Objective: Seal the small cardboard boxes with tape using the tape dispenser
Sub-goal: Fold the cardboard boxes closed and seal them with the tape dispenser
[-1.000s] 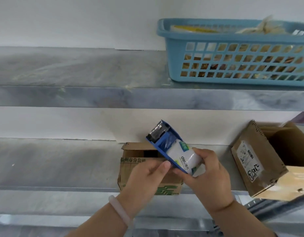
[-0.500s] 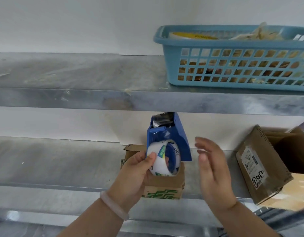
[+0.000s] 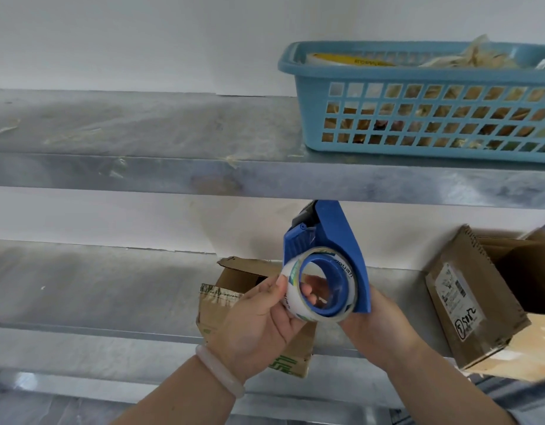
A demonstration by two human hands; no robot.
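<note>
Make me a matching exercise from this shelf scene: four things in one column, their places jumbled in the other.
Things
1. tape dispenser
2. basket
3. small cardboard box
4. bracelet

Places
A. on the upper shelf
B. at the wrist of the left hand
C. gripped by the left hand and the right hand
D. on the lower shelf, top open

Pairs: 1-C, 2-A, 3-D, 4-B.

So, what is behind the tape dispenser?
A small cardboard box on the lower shelf, its top flaps open. The tape dispenser, left hand and right hand cover its right part and most of its inside.
</note>
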